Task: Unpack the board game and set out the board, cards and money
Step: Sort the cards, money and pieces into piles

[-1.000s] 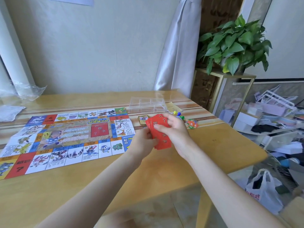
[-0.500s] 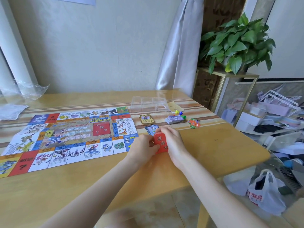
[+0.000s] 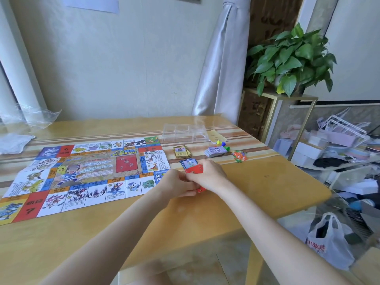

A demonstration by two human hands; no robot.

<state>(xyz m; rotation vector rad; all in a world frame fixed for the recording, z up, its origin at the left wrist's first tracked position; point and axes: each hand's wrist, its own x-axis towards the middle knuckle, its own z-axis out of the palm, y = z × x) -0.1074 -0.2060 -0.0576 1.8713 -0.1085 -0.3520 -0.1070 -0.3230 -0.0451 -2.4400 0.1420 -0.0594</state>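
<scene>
My left hand and right hand met over the near right part of the desk, the fingers of both curled round a small stack of red cards held just above the wood, beside the right edge of the unfolded board. I judged the stack light, thin and smooth-faced, stiff enough across its short span yet apt to slide apart; the sound hold was on its long edges, squeezed from both sides, before setting it flat. Just beyond it lay a blue-backed card pile, and farther back a yellow-bordered card pile, a stack of paper money, several coloured pawns, an orange-and-green packet, a clear plastic tray and a folded yellow leaflet. Most of the red stack was hidden under my right palm, so its count and squareness could not be read; a red corner showed below the hand. The board's left end was cut off by the frame, the print on every card was too blurred to read, and the packet's contents could not be made out.
</scene>
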